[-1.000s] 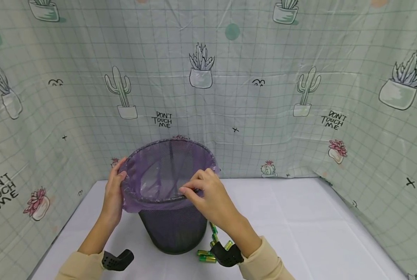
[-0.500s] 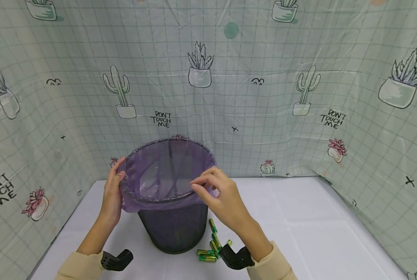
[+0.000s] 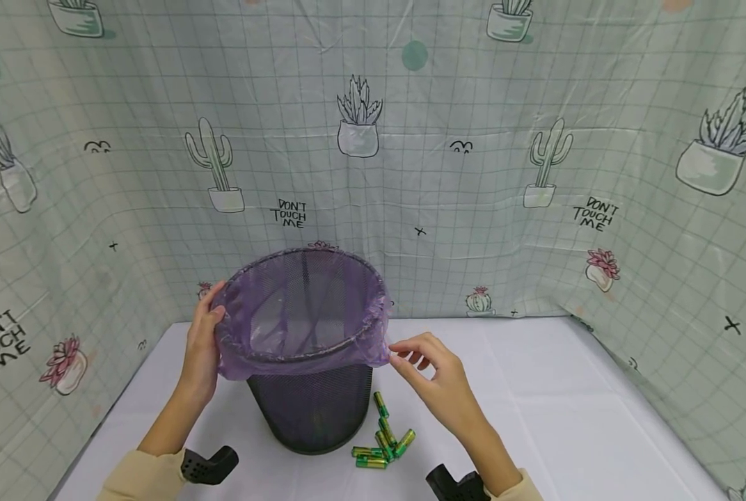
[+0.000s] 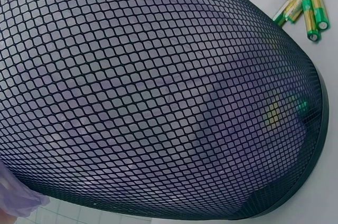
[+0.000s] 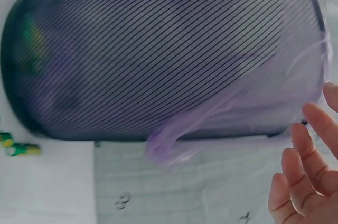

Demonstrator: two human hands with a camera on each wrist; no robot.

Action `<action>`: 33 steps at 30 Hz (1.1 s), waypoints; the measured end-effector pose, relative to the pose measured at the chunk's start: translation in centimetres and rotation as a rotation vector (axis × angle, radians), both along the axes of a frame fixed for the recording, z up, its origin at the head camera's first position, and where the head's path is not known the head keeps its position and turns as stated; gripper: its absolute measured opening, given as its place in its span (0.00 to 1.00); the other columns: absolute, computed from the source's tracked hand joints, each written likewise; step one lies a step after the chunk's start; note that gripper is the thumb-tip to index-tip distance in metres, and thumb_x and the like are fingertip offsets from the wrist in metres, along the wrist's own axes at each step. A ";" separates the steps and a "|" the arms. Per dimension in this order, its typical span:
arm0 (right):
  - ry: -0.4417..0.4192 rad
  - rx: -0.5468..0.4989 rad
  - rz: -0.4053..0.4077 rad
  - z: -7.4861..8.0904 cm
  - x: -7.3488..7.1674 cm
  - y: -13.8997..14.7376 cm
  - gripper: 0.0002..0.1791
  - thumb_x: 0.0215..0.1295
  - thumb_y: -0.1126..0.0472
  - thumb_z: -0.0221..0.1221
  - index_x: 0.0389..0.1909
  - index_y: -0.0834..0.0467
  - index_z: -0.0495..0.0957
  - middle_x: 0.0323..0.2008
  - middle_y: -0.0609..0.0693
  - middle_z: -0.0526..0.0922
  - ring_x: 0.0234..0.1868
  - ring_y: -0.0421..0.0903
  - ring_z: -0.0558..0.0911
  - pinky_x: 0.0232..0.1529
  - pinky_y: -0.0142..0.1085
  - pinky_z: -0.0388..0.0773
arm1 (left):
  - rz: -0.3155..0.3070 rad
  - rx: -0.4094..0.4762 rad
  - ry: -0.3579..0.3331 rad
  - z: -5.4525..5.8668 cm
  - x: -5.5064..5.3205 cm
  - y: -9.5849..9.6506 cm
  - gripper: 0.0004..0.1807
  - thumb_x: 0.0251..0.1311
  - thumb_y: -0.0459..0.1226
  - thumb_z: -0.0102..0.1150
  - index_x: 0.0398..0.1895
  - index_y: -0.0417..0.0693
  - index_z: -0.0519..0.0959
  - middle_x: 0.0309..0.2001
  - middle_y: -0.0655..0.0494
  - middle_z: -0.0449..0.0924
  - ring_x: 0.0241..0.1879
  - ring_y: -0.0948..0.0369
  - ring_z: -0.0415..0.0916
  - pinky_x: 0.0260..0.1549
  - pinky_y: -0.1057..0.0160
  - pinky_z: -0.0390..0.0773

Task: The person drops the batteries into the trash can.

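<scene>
A black mesh wastebasket (image 3: 310, 414) stands tilted slightly towards me, lined with a translucent purple bin bag (image 3: 342, 355) folded over its rim. My left hand (image 3: 202, 348) grips the rim and bag on the left side, thumb in front. Only a bit of that hand shows in the left wrist view, beside purple film (image 4: 18, 195). On the right, my right hand (image 3: 438, 383) has its thumb and index fingertips at the bag's hanging edge. In the right wrist view its fingers (image 5: 303, 147) are relaxed and spread next to the loose purple film (image 5: 211, 113).
Several green and gold batteries (image 3: 404, 443) lie in a small pile right of the wastebasket's base. More green and gold (image 4: 272, 113) shows faintly through the mesh. A white cloth (image 3: 504, 390) covers the table, and a cactus-print curtain (image 3: 423, 181) encloses it behind and on both sides.
My right hand has moved from the front rim rightwards and down to the bag's right edge. The film there now hangs outside the rim. My left hand has stayed put.
</scene>
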State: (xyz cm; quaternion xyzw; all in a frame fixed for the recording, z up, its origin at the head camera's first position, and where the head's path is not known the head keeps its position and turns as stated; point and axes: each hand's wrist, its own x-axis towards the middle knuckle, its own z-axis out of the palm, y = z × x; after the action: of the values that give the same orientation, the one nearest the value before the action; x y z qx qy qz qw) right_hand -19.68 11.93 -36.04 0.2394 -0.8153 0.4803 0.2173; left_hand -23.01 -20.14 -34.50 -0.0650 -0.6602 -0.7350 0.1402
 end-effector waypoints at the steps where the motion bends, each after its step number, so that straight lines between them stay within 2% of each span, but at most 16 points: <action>1: -0.021 0.004 -0.008 -0.3 0.0 0.2 0.09 0.60 0.61 0.60 0.41 0.53 0.81 0.36 0.43 0.79 0.35 0.35 0.74 0.36 0.33 0.74 | 0.002 -0.003 -0.002 0.0 0.0 0.0 0.26 0.69 0.44 0.33 0.70 0.59 0.54 0.62 0.65 0.58 0.56 0.68 0.61 0.49 0.73 0.64; 8: -0.237 0.046 -0.047 -2.8 0.1 1.5 0.14 0.58 0.56 0.62 0.46 0.51 0.80 0.36 0.43 0.78 0.36 0.35 0.73 0.38 0.31 0.73 | 0.003 -0.011 -0.004 0.0 0.0 0.2 0.27 0.69 0.45 0.33 0.71 0.56 0.52 0.64 0.61 0.56 0.58 0.67 0.59 0.51 0.73 0.63; 15: -0.437 0.076 -0.024 -5.1 -0.1 2.4 0.21 0.55 0.54 0.64 0.50 0.55 0.77 0.37 0.47 0.77 0.40 0.47 0.74 0.38 0.31 0.72 | 0.004 -0.010 -0.006 0.2 0.0 0.2 0.27 0.69 0.44 0.32 0.71 0.56 0.52 0.64 0.61 0.56 0.57 0.67 0.60 0.50 0.72 0.64; 20: -0.507 0.105 0.014 -6.9 -0.5 3.1 0.25 0.55 0.52 0.64 0.53 0.57 0.75 0.39 0.52 0.77 0.39 0.46 0.74 0.35 0.31 0.71 | 0.011 0.000 0.006 0.2 0.2 0.1 0.27 0.69 0.44 0.34 0.71 0.55 0.53 0.63 0.62 0.57 0.58 0.67 0.59 0.51 0.74 0.63; 26: -0.588 0.129 0.101 -9.0 -0.9 3.8 0.28 0.56 0.51 0.63 0.56 0.61 0.72 0.41 0.58 0.76 0.37 0.44 0.73 0.33 0.33 0.71 | 0.002 -0.002 0.009 0.1 0.1 0.1 0.28 0.68 0.45 0.33 0.71 0.54 0.52 0.64 0.62 0.56 0.60 0.66 0.58 0.52 0.73 0.62; 33: -0.643 0.125 0.153 -10.6 -1.2 4.3 0.26 0.58 0.55 0.61 0.56 0.61 0.72 0.37 0.54 0.77 0.34 0.43 0.73 0.33 0.36 0.68 | 0.004 -0.002 0.008 0.0 0.1 0.0 0.28 0.68 0.45 0.34 0.71 0.55 0.53 0.63 0.63 0.57 0.58 0.67 0.59 0.51 0.73 0.62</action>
State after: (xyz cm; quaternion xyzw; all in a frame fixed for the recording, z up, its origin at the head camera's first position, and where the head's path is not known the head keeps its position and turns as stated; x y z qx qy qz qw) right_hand -20.93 16.25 -46.64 0.1490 -0.8498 0.4950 -0.1028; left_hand -22.93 -20.11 -34.46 -0.0667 -0.6605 -0.7338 0.1442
